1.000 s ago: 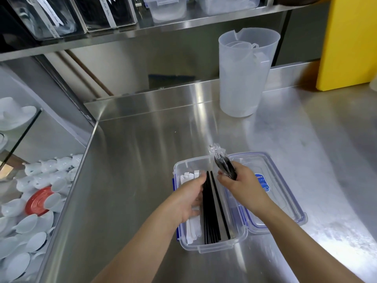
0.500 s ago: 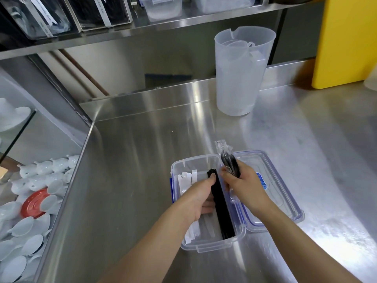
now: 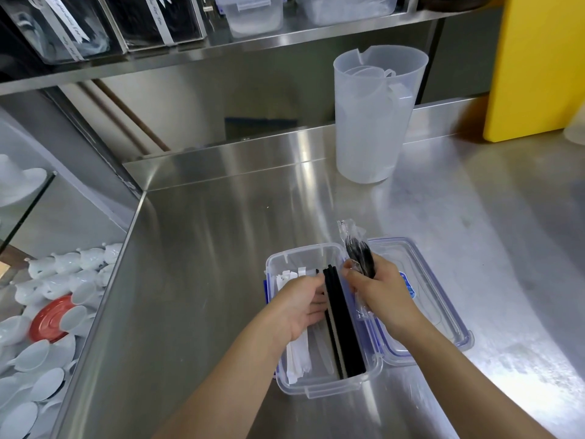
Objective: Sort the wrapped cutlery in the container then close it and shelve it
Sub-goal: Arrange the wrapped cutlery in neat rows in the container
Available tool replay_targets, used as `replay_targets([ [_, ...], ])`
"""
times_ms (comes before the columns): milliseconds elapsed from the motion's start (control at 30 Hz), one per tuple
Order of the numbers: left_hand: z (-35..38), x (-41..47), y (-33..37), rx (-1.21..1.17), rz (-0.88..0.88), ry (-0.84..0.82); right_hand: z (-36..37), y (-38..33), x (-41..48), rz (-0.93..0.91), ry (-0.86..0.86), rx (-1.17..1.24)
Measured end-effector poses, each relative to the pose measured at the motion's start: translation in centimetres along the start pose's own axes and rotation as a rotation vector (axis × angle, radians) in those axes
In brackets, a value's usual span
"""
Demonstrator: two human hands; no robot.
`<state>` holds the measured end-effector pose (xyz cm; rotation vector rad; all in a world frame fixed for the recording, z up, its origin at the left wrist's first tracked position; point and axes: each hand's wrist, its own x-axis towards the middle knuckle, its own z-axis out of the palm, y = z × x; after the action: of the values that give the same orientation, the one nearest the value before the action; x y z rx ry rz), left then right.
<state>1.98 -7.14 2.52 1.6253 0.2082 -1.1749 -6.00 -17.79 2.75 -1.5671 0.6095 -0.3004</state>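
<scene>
A clear plastic container (image 3: 329,388) with blue clips sits open on the steel counter. Inside lie white paper-wrapped pieces (image 3: 297,353) on the left and a row of black wrapped sticks (image 3: 346,331) along the right wall. My left hand (image 3: 300,304) reaches into the box, fingers pressed against the black sticks. My right hand (image 3: 376,289) holds a bundle of black forks in clear wrap (image 3: 359,251) upright over the box's right rim. The container's lid (image 3: 443,299) lies flat just right of the box, partly under my right hand.
A tall translucent jug (image 3: 373,122) stands behind on the counter. A steel shelf (image 3: 285,36) above carries clear bins. A yellow block (image 3: 538,64) stands far right. Left of the counter edge, white cups and a red saucer (image 3: 50,315) lie below.
The black sticks have been pushed from the middle of the box over to its right wall by my left hand. My right hand keeps the wrapped forks raised.
</scene>
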Motion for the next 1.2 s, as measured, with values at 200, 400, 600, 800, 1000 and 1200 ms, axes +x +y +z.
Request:
replay_targets([
  [200, -1.3, -1.5, 1.3, 0.012, 0.371, -0.062, -0.1, -1.4, -0.3, 0.227, -0.243, 0.340],
  [400, -0.4, -2.2, 1.7, -0.059, 0.437, -0.226, 1.0, -2.3, -0.7, 0.323, -0.465, 0.457],
  [600, -0.7, -2.0, 1.4, -0.228, 0.406, -0.070, 1.8, -1.9, -1.1, 0.292, -0.396, 0.453],
  [800, -0.7, -2.7, 1.3, -0.230, 0.462, 0.079, 2.4, -1.2, -1.1, 0.128, -0.096, 0.279],
  [1000, -0.7, -2.9, 1.3, -0.260, 0.392, 0.109, 2.4, -1.3, -1.2, 0.098, -0.066, 0.136],
  [1200, -2.2, -2.6, 1.4, -0.471, 0.435, 0.037, 2.0, -1.5, -1.3, 0.113, 0.056, 0.168],
])
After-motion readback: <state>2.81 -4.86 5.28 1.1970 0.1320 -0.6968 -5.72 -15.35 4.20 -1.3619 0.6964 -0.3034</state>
